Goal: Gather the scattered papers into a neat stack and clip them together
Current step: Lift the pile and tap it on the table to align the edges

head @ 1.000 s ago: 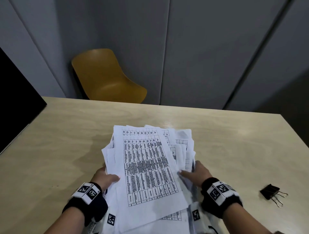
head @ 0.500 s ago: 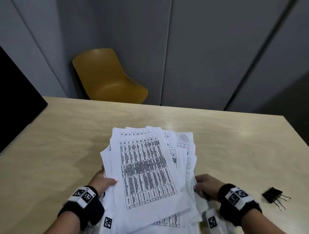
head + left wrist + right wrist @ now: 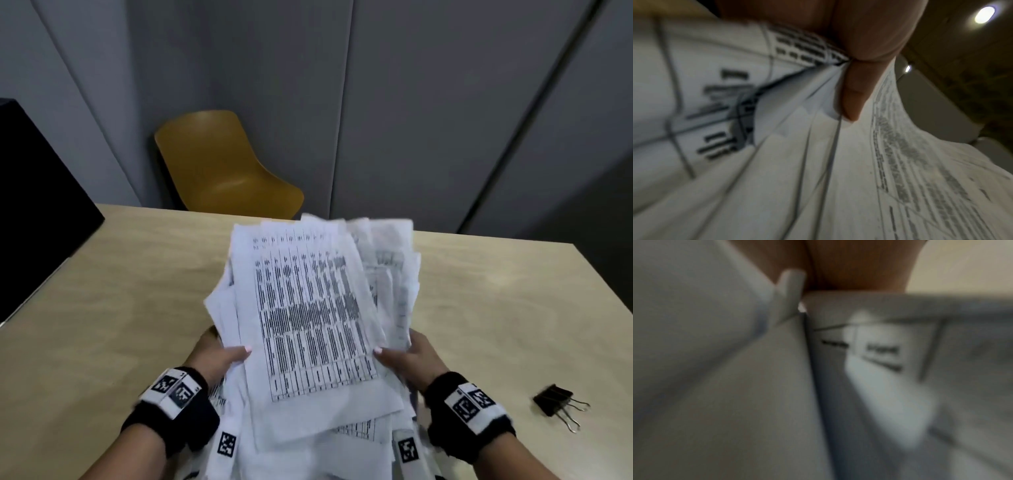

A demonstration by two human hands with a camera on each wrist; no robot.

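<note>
Both hands hold a messy pile of papers (image 3: 308, 308) in the middle of the frame, tipped up over the table (image 3: 102, 308). The left hand (image 3: 219, 356) grips the pile's left side, thumb on top. The right hand (image 3: 411, 359) grips its right side. A black clip (image 3: 553, 401) lies on the table at the lower right, apart from the pile.

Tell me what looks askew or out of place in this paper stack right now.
The papers are far from squared: sheets fan out at different angles, with corners jutting at the top right and lower edges staggered. The left hand and right hand grip the sides. The binder clip lies unused on the table.
</note>
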